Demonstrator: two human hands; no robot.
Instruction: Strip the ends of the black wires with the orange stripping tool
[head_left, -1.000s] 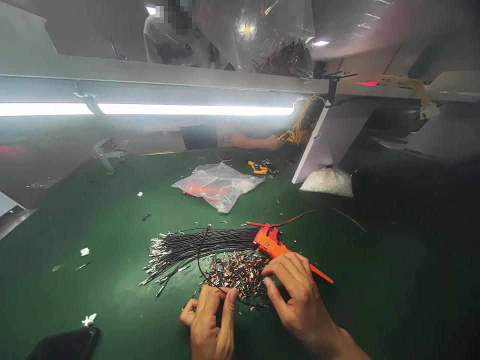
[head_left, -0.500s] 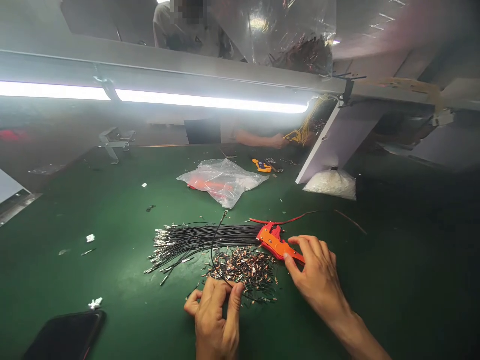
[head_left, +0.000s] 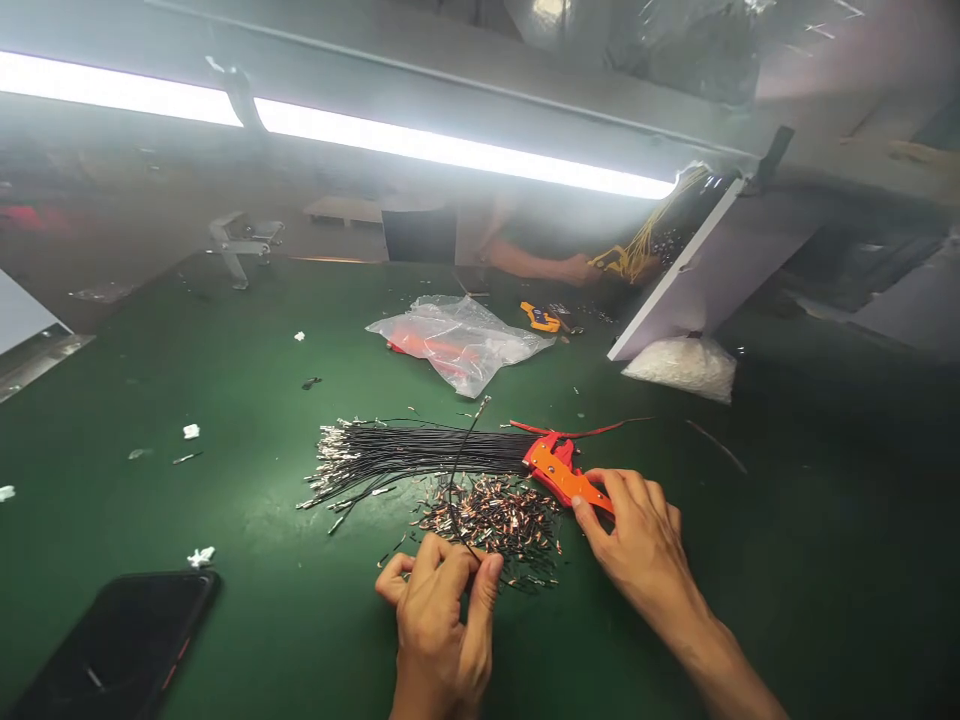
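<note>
My left hand (head_left: pixel 448 610) pinches a thin black wire (head_left: pixel 451 490) between thumb and forefinger. The wire curves upward from the fingertips to a metal terminal (head_left: pixel 484 405) on its far end. My right hand (head_left: pixel 637 525) has its thumb and fingers closed around the handle of an orange and red wire stripper (head_left: pixel 559 475). The tool lies at the right end of a bundle of black wires (head_left: pixel 435 448), whose left ends carry metal terminals. Between the hands and the bundle is a heap of short black and copper wire scraps (head_left: pixel 491 515).
A clear plastic bag (head_left: pixel 472 345) with something red inside lies farther back, beside a yellow tool (head_left: pixel 538 317). White pellets fill another bag (head_left: pixel 686 365). A phone (head_left: pixel 120 640) rests at front left. A lamp (head_left: pixel 450 150) hangs overhead; another person's arm (head_left: pixel 536 262) shows behind.
The camera view has tilted down, so the table sits higher in the picture. The wire in my left hand leans slightly more to the right. Both hands keep their hold.
</note>
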